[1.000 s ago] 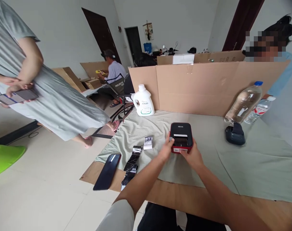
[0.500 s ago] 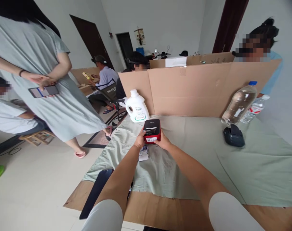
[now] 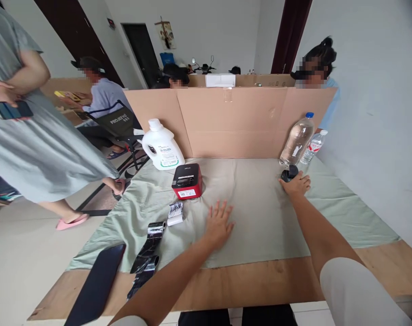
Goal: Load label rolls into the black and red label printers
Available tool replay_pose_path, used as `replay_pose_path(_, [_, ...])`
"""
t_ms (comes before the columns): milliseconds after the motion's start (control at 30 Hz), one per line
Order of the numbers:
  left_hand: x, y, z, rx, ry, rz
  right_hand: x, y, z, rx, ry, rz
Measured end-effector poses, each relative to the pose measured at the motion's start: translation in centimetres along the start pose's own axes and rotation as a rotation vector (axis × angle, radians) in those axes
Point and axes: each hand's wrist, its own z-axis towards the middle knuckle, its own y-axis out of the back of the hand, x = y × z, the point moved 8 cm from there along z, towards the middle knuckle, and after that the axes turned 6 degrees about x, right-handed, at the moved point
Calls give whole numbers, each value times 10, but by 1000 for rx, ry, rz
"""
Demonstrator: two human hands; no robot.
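My left hand (image 3: 220, 224) lies flat on the green cloth (image 3: 250, 226), its fingers spread and holding nothing. At the right, my right hand (image 3: 297, 184) is around a small black device (image 3: 289, 173), thumb on its left side and fingers on its right. Much of the device is hidden under the hand, and its kind is unclear. A red and black label printer (image 3: 187, 182) stands untouched to the left. In front of it lies a small white paper roll (image 3: 175, 214) with a printed strip. Nearer me are two shiny black film rolls (image 3: 148, 251), partly unwound.
A white detergent jug (image 3: 163, 147) stands behind the printer. Behind the device are a large water bottle (image 3: 297, 140) and a smaller bottle (image 3: 314, 147). A cardboard screen (image 3: 226, 122) closes off the back. A dark flat slab (image 3: 97, 285) lies front left. People sit and stand beyond.
Both hands have let go of the label printer, which now stands on the cloth. My right hand has moved right to the black device; my left has come down flat. The view has turned right.
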Motion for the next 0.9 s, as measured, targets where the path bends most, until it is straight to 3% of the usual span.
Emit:
replay_pose_path(100, [-26, -28, -12, 173, -100, 3, -21, -11, 3, 165, -22, -34])
replay_pose_path(233, [-37, -38, -36, 279, -181, 4, -26, -3, -15, 144, -44, -51])
replay_pose_path(333, [-38, -33, -50, 282, -197, 14, -15, 6, -46, 124, 3, -3])
replay_pose_path(433, [-40, -31, -56, 286, -199, 10, 10, 11, -100, 112, 214, 103])
replay_pose_path(533, [-40, -28, -57, 259, -194, -20, 36, 15, -168, 92, 440, 234])
replay_pose_path(667, [-32, -24, -57, 156, -121, -96, 57, 21, -245, 60, 537, 323])
replay_pose_path(800, [-20, -20, -55, 28, 12, -221, 65, 22, -286, 38, 495, 342])
replay_pose_path(900, [-17, -21, -53, -7, 57, -318, 65, 18, -293, 61, 467, 345])
